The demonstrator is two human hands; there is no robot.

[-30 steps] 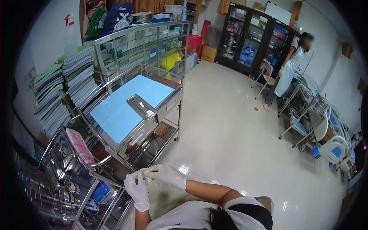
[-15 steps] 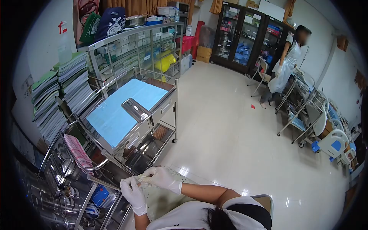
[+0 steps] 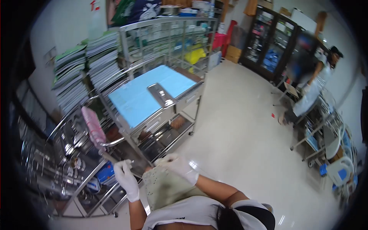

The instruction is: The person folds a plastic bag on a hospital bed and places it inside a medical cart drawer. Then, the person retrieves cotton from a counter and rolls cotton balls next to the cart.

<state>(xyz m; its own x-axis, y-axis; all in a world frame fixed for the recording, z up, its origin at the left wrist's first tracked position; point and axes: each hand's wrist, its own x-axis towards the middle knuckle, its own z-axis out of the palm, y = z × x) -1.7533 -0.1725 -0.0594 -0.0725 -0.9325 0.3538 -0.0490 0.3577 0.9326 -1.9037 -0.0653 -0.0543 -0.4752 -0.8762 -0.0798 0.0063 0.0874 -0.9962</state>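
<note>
My left hand (image 3: 126,179), in a white glove, is closed on a small pale item too tiny to name, beside the corner of the steel trolley. To its right, my right hand (image 3: 177,167), also gloved, has its fingers drawn together over the edge of the pale green cloth (image 3: 165,188) on my lap; whatever it holds is blurred. Beyond both hands, a blue sheet (image 3: 130,96) covers the trolley's top, and a steel tray with a shiny surface (image 3: 161,96) lies on it.
A pink checked cloth (image 3: 93,124) hangs at the left among steel vessels (image 3: 78,140). Stacked papers (image 3: 101,61) stand behind the trolley. At the right, a person in a white apron (image 3: 312,90) stands beside metal carts (image 3: 320,126). Dark cabinets (image 3: 260,42) are at the back.
My hands, close together before, are now apart, the left one further left. The view has turned, so the trolley and room appear shifted to the right.
</note>
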